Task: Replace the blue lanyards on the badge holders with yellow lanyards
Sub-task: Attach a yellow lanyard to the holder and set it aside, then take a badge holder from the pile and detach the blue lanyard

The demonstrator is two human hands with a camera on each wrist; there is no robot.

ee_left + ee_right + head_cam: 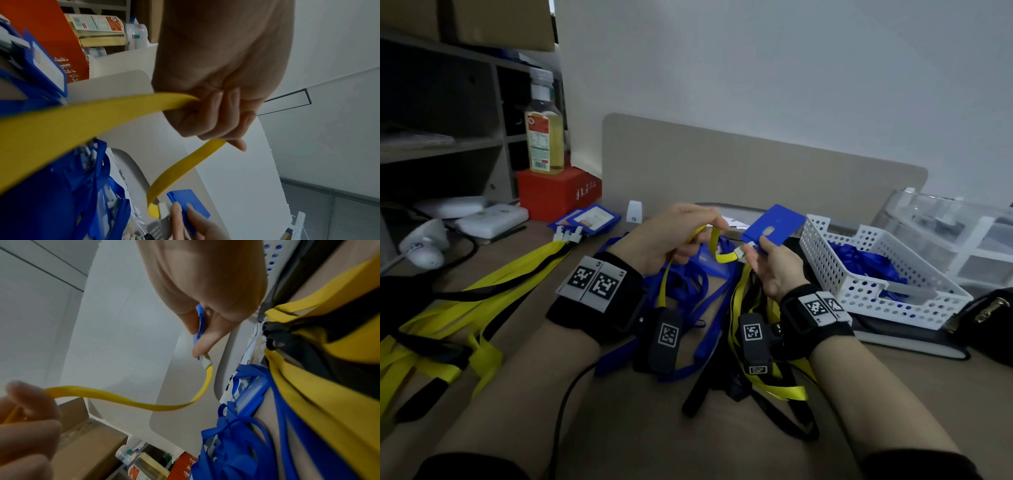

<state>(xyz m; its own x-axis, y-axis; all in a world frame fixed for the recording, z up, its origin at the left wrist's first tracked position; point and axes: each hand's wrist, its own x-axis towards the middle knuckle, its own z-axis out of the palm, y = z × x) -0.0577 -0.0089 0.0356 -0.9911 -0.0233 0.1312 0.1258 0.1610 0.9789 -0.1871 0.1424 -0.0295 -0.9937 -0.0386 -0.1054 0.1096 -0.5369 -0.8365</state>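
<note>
My left hand (681,233) (220,113) grips a yellow lanyard (714,243) (180,165) (131,400) above the desk. The strap curves down to a white clip (740,253) (163,209) (206,361). My right hand (774,263) (207,308) pinches a blue badge holder (774,226) (189,204) (200,324) by its lower edge, right where the clip meets it. Under both hands lies a tangle of blue lanyards (688,291) (242,443) with more yellow lanyards (750,308).
A bunch of yellow lanyards (458,308) spreads over the desk at left, beside blue badge holders (589,219). A white perforated basket (859,294) holding blue lanyards stands at right. A red box (558,195) with a bottle (544,130) sits behind left. A beige partition (756,171) closes the back.
</note>
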